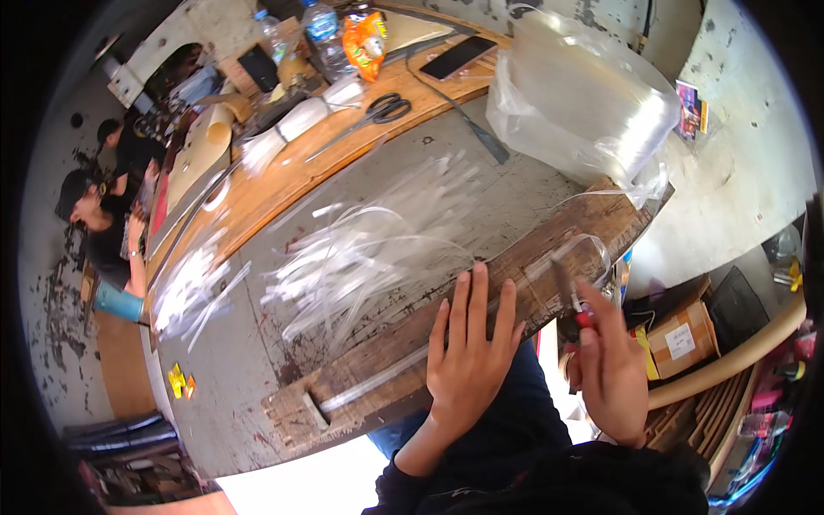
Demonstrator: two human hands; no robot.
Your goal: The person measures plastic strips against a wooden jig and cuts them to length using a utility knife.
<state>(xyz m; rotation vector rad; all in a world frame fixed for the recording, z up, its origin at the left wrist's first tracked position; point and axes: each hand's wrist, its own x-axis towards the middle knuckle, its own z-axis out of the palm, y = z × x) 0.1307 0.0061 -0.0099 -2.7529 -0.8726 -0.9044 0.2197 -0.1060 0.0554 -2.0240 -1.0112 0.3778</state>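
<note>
My left hand (pixel 471 348) lies flat with its fingers stretched out over a long wooden board (pixel 360 372), pressing on a clear plastic strip (pixel 375 384) that runs along it. At the board's left end the strip meets a small metal stop (pixel 315 410). Closed in my right hand (pixel 611 373) is a red-handled tool (pixel 585 317) with a flat metal blade, partly smeared by motion. Its blade is over the strip near the board's right part. Beyond the board lies a loose pile of cut clear strips (pixel 343 257).
A big roll of clear plastic (pixel 592 94) stands at the back right. Scissors (pixel 369 120), a phone (pixel 457 57), a bundle of strips (pixel 296 124) and bottles (pixel 324 34) occupy the wooden ledge. More strips (pixel 190 283) lie leftward. Two people (pixel 107 223) sit far left. A cardboard box (pixel 684 337) is right.
</note>
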